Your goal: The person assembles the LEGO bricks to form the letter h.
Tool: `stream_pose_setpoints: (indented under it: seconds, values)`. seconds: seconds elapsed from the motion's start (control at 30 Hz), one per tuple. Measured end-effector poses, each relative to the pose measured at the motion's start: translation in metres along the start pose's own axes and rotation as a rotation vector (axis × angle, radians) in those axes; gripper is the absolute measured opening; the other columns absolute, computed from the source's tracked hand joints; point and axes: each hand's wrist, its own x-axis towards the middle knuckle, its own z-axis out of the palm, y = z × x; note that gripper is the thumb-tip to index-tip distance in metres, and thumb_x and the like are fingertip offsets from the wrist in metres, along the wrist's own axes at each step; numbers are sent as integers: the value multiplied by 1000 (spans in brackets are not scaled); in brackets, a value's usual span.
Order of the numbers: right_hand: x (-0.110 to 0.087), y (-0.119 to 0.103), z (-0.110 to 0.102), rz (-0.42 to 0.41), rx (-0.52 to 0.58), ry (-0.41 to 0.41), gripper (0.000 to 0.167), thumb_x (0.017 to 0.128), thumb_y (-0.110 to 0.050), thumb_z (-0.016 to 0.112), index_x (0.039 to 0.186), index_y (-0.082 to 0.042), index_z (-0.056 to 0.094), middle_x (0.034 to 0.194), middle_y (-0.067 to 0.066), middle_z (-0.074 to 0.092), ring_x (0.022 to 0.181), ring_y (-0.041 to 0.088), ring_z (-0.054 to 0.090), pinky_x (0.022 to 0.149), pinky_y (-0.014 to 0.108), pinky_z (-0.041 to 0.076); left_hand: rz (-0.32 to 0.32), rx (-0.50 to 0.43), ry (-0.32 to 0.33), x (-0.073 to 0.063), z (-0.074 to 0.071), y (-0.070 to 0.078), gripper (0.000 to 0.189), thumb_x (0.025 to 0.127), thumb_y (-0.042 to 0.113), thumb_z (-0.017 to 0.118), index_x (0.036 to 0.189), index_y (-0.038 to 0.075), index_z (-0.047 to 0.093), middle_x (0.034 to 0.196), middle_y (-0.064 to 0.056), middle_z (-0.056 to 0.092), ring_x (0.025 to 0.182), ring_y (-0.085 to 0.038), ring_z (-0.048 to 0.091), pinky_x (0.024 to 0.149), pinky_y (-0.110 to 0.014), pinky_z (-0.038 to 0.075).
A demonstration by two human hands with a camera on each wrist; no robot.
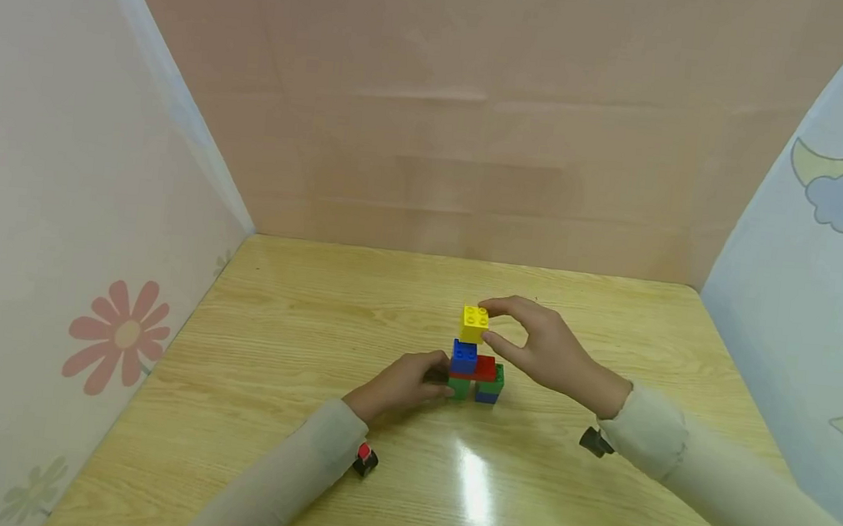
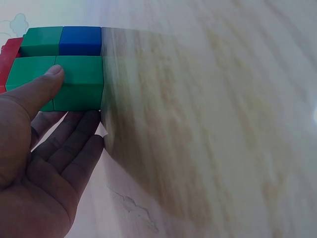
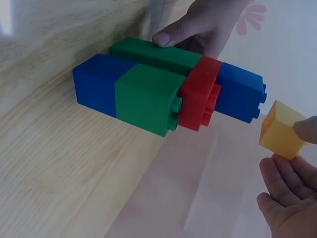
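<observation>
In the head view my right hand pinches a yellow brick between thumb and fingers. The right wrist view shows a gap between this yellow brick and the blue brick crowning the structure. Below that blue brick lies a red brick, bridging two columns. One column is of green bricks; the other has a green brick over a blue brick. My left hand holds the green column low down, thumb on one face and fingers around the other side.
The structure stands on a wood-grain table. A pinkish-tan wall rises behind it, with a flower-patterned panel on the left and a moon-and-star panel on the right. Dark wrist devices sit under both sleeves.
</observation>
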Motion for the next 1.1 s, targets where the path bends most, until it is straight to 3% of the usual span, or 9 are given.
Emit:
stream_pose_setpoints:
  seconds: [0.47,1.1]
  values:
    - [-11,0,9,-14,20,-28,38,93,-30,69,127,-16,60,122,-6,62,110,14,60,93,42,50,-4,-16,0,0,2,0,25,90,33,71,113,26,61,111,16,65,107,-2,59,97,-28,47]
    - [-9,-3,9,-63,21,-23,38,92,-27,70,126,-14,60,122,-4,62,109,20,62,92,40,51,6,0,-1,-1,-3,4,27,90,32,71,113,24,61,112,13,66,107,-4,59,96,-29,47]
